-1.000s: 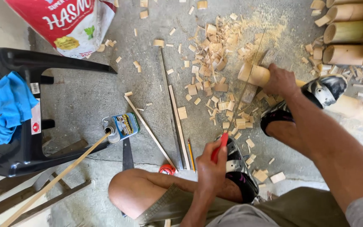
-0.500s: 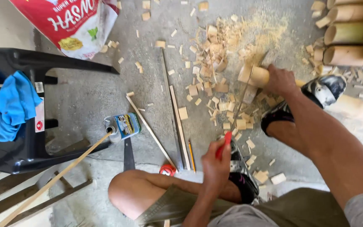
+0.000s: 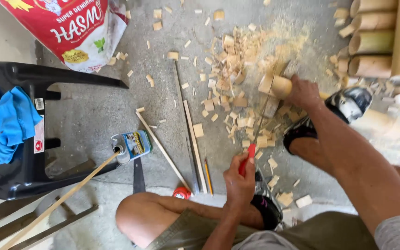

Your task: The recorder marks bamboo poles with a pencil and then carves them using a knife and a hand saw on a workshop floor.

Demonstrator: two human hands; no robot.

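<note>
1. Bamboo piece (image 3: 281, 86): one, on the floor (image 3: 93, 115), far right; long axis left-right, cut end pointing left.
2. Saw (image 3: 261, 121): one, red handle near, blade running far to the bamboo.
3. Left hand (image 3: 238, 182): closed around the saw handle.
4. Right hand (image 3: 304, 93): closed on the bamboo.
5. Stacked bamboo tubes (image 3: 371, 41): four, far right.

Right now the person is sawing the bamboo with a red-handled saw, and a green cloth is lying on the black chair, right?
Almost. The cloth on the black chair is blue, not green, as the head view shows. The rest holds: one hand grips the red-handled saw, its blade set against the bamboo, which the other hand steadies.
</note>
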